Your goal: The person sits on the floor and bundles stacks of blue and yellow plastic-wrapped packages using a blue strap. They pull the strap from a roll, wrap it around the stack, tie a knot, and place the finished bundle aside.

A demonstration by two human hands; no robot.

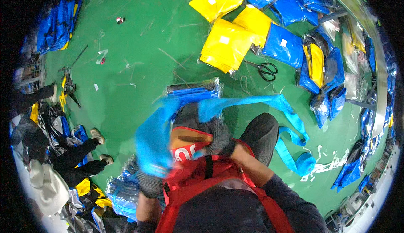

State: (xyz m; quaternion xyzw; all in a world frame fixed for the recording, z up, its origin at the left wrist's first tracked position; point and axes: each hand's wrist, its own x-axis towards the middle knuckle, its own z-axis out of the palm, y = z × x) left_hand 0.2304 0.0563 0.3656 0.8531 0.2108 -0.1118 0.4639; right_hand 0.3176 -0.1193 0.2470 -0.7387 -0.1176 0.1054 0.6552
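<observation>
A bright blue strap (155,134) hangs in a wide, motion-blurred band over my left hand (150,184), which wears a dark grey glove and appears closed on it. My right hand (221,140), gloved alike, is closed in front of my red apron (191,178), with a bit of light blue at its fingertips. From near that hand the strap runs right across my knee, twists over the floor and ends in a loose roll (305,164). Just ahead of my knees lies a blue folded package in clear wrap (193,92). Blur hides the fingers' detail.
Black-handled scissors (267,70) lie ahead on the green floor (130,64). Yellow packages (227,43) and blue packages (284,45) spread beyond them, near a metal rack (381,85). Another person's legs (75,157) and heaped bags are at left. White scraps (330,163) lie at right.
</observation>
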